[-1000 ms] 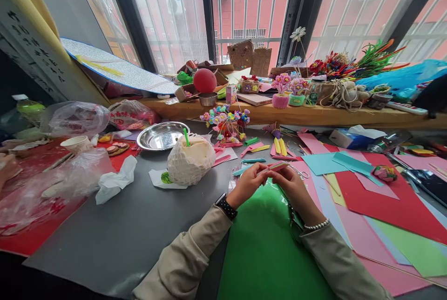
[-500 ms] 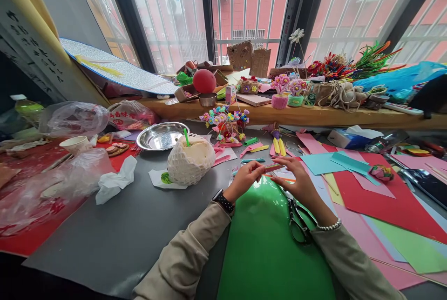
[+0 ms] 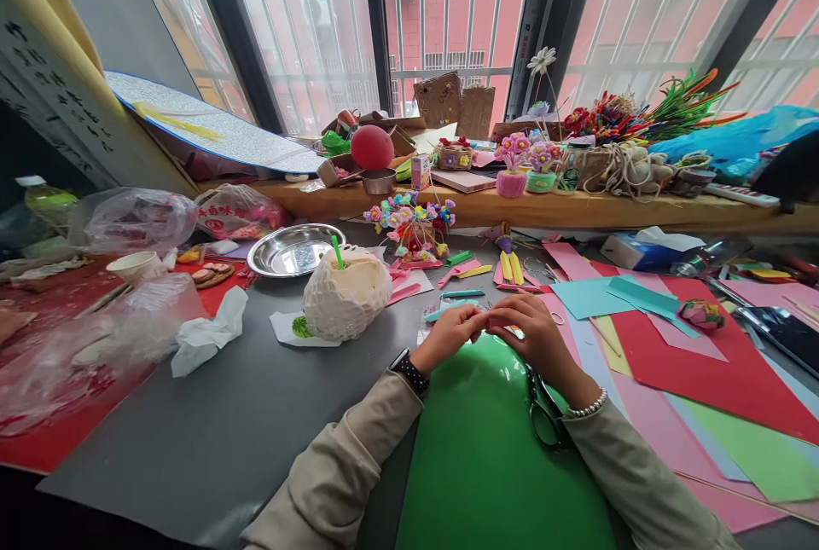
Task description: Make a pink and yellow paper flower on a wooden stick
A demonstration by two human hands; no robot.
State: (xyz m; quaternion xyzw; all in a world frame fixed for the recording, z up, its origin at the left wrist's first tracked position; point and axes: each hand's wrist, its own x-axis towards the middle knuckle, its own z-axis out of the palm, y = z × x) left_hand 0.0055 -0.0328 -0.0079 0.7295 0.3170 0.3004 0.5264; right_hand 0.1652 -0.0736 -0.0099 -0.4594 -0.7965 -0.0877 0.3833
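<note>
My left hand (image 3: 451, 333) is closed in a pinch above the top of a shiny green sheet (image 3: 505, 456). My right hand (image 3: 532, 330) meets it fingertip to fingertip, its fingers bent over the same spot. A small folded paper strip is between them, now mostly hidden by the fingers. Black-handled scissors (image 3: 545, 426) lie on the green sheet under my right wrist, their blades covered by the hand. Just beyond my left hand are a light blue paper strip (image 3: 451, 309) and a clear plastic wrapper, partly covered.
Left of my hands stands a coconut in white foam netting (image 3: 345, 298) with a green straw, before a metal plate (image 3: 259, 258). Red paper (image 3: 678, 362) and other coloured sheets spread to the right. A pot of colourful craft flowers (image 3: 413, 222) stands behind.
My right fingers have folded down and closed in against my left hand, covering the paper strip that showed between them. The view has shifted slightly.
</note>
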